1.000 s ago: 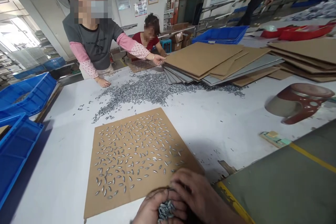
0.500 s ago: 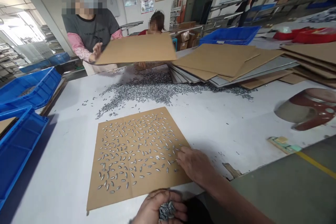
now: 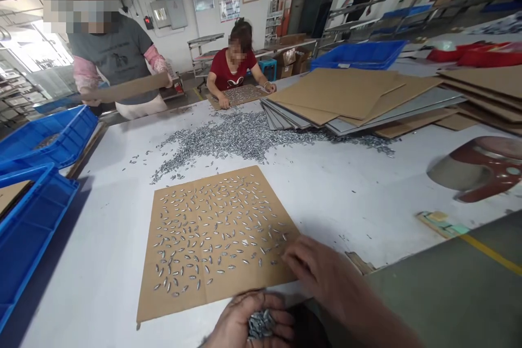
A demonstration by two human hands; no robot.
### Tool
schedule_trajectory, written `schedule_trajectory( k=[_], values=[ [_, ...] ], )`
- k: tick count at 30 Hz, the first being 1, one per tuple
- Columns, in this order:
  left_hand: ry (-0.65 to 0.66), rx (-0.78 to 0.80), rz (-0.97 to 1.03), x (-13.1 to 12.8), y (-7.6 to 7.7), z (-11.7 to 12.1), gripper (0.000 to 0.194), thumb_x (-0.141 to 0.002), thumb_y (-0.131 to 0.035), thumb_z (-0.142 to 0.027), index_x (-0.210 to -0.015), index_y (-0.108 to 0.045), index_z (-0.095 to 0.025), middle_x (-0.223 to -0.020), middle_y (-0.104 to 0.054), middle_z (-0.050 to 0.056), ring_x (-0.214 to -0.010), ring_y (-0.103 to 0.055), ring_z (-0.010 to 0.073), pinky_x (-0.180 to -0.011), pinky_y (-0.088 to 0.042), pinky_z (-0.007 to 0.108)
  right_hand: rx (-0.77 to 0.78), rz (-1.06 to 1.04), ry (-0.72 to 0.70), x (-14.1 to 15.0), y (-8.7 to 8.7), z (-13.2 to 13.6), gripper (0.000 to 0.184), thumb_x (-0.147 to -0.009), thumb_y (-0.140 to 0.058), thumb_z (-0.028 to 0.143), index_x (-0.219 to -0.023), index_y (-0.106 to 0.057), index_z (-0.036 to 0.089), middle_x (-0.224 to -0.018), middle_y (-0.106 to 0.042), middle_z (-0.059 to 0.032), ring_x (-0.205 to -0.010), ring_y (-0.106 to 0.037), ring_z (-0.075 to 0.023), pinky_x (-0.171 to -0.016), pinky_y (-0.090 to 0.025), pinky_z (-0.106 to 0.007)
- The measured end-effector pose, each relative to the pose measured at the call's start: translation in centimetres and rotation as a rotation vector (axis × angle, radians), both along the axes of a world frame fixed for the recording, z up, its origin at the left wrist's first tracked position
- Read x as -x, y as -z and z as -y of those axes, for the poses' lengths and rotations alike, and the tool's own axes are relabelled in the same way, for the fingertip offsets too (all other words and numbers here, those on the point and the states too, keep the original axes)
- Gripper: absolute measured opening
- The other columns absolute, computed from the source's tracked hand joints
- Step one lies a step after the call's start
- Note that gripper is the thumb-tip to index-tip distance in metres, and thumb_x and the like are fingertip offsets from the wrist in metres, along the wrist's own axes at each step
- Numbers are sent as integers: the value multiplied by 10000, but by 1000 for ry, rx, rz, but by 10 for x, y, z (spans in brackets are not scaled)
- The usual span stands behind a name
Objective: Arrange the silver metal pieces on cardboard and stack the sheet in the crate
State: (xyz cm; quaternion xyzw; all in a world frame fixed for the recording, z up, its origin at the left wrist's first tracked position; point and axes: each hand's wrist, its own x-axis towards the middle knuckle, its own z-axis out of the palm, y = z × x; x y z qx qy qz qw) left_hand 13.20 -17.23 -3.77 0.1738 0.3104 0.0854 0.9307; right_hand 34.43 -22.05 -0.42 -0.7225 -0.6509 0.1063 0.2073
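My left hand [image 3: 253,318] is cupped, palm up, at the near edge of the table, with a small heap of grey spindle-shaped metal pieces [image 3: 261,324] in it. Just to its right, my right hand [image 3: 316,266] hovers over or rests on the right edge of a brown cardboard sheet [image 3: 175,307]. Its fingers are drawn together; whatever they may hold is hidden. Many of the same metal pieces lie spaced out over the sheet, mostly apart from each other. Beyond the sheet, a large loose pile of these pieces [image 3: 228,136] spreads across the white table.
Blue bins [image 3: 61,196] stand at the left edge. Stacked cardboard sheets [image 3: 338,92] lie at the back right, before a blue tray [image 3: 359,55]. A brown-and-grey object [image 3: 481,168] sits at the right. Across the table, one person [image 3: 118,60] stands and another [image 3: 236,62] sits.
My right hand has shifted slightly right and nearer to me. The standing co-worker has moved left with a cardboard sheet, uncovering the seated person. My left hand stays almost still.
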Motion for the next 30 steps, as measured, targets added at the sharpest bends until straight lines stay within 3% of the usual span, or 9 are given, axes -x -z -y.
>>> schedule_trajectory(
  k=[3, 6, 8, 12, 16, 19, 22, 25, 30],
  values=[
    [-65, 66, 0, -6, 5, 5, 451, -777, -843, -463, -1013, -729, -95, -847, -726, 89, -717, -677, 181, -676, -494, 284, -92, -55, -212, 35, 18, 29, 199, -992, -530, 217, -874, -678, 279, -849, -700, 3, -775, -645, -165, -696, -451, -292],
    [-160, 125, -65, -11, 12, 11, 378, -772, -867, -429, -946, -710, -133, -756, -712, 30, -651, -645, 150, -723, -501, 285, -165, 28, -215, 61, 43, 44, 150, -906, -601, 168, -988, -682, 263, -904, -722, -10, -813, -643, -197, -765, -462, -329],
    [-154, 158, -88, -13, 13, 12, 323, -797, -853, -395, -890, -701, -126, -737, -708, 29, -660, -644, 147, -749, -500, 277, -191, 55, -192, 67, 54, 48, 141, -870, -616, 147, -945, -672, 252, -871, -716, -6, -802, -634, -200, -768, -457, -335],
    [-126, 249, -83, -17, 6, 11, 286, -790, -858, -301, -921, -699, -102, -729, -679, 17, -624, -612, 115, -679, -472, 241, -194, -25, -167, 66, 47, 49, 159, -874, -567, 118, -871, -655, 249, -834, -704, 1, -783, -626, -181, -759, -465, -303],
    [-78, 155, -62, -19, -2, 7, 353, -784, -859, -369, -960, -717, -97, -792, -705, 61, -684, -652, 153, -700, -492, 271, -191, -211, -145, 51, 29, 45, 235, -967, -466, 156, -923, -674, 255, -880, -728, -2, -801, -667, -148, -744, -505, -242],
    [10, 114, -66, -17, -1, 5, 475, -702, -904, -453, -923, -743, -65, -817, -730, 114, -734, -690, 202, -680, -497, 281, -249, -290, 40, 19, 29, 34, 237, -1011, -458, 256, -944, -685, 258, -894, -748, -12, -785, -700, -151, -719, -532, -242],
    [54, 53, -81, -15, 6, 3, 566, -653, -916, -521, -944, -758, -62, -865, -752, 137, -763, -711, 216, -674, -499, 280, -264, -226, 220, -17, 39, 17, 250, -1008, -480, 344, -912, -690, 249, -870, -744, -39, -791, -711, -189, -756, -551, -303],
    [58, 15, -100, -13, 15, 3, 542, -679, -892, -535, -940, -757, -79, -869, -761, 143, -752, -712, 217, -666, -490, 287, -146, -144, 235, -38, 47, 0, 257, -984, -485, 331, -859, -694, 245, -849, -723, -44, -764, -697, -201, -720, -541, -320],
    [10, 13, -104, -10, 21, 2, 496, -729, -866, -525, -903, -741, -78, -810, -752, 129, -704, -708, 205, -662, -488, 284, -3, -134, 173, -41, 50, -10, 232, -978, -485, 269, -920, -707, 237, -899, -715, -46, -795, -687, -194, -733, -511, -309]
  ],
)
